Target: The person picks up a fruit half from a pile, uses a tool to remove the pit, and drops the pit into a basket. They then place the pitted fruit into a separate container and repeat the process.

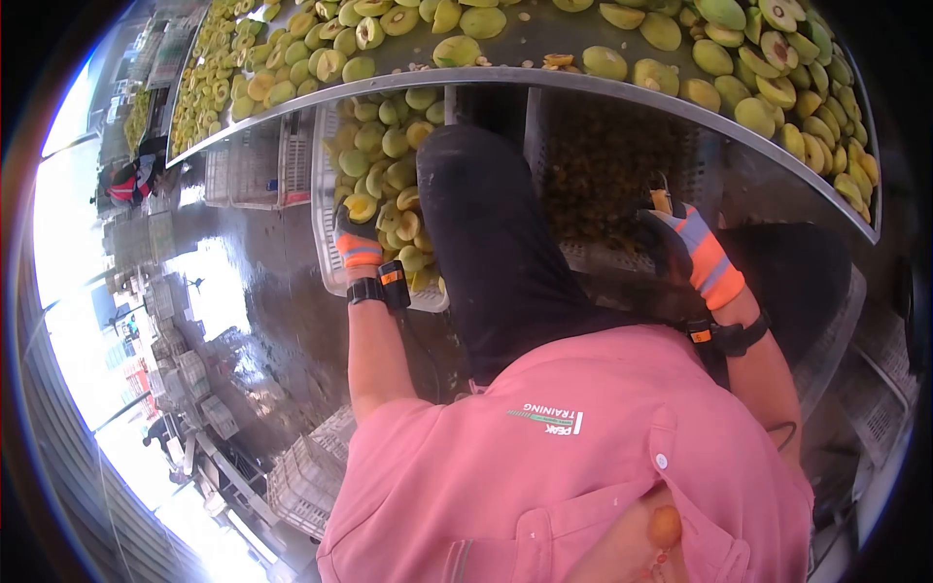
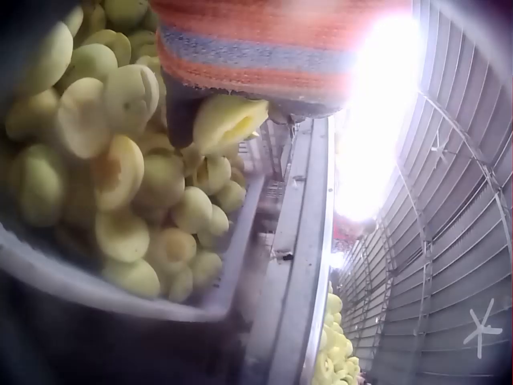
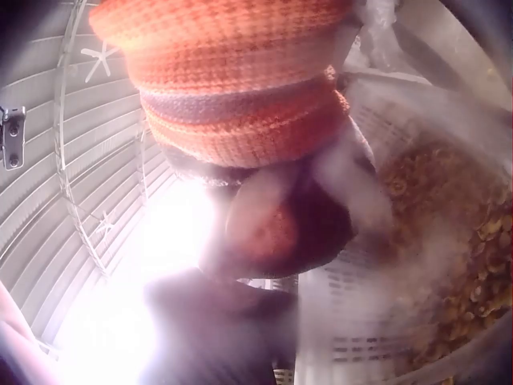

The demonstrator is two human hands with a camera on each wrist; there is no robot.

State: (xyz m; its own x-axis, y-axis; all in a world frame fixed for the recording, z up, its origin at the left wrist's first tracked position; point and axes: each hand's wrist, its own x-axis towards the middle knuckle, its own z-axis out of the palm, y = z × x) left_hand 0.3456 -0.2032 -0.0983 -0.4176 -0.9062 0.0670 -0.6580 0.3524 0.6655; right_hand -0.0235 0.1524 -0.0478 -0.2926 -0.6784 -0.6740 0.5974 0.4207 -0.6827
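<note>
My left hand [image 1: 359, 243], in an orange, grey and dark glove, holds a yellow fruit half [image 1: 361, 207] over a white crate [image 1: 322, 185] full of green-yellow fruit halves [image 1: 394, 144]. In the left wrist view that fruit half [image 2: 228, 124] shows a hollow in its cut face, at the dark fingertips. My right hand [image 1: 688, 255], gloved alike, grips a short tool [image 1: 661, 199] with a tan handle and a thin metal loop at its tip. It stands over the right edge of a second crate. The right wrist view is blurred, with a round brownish end [image 3: 268, 228] within the dark glove.
A metal-edged table [image 1: 525, 76] crosses ahead, heaped with fruit halves [image 1: 768, 68] on both sides. Small brown pieces [image 1: 607, 175] fill the second crate [image 3: 337, 321] below it. My knee [image 1: 471, 165] rises between the crates. More crates [image 1: 255, 175] stand on the wet floor at left.
</note>
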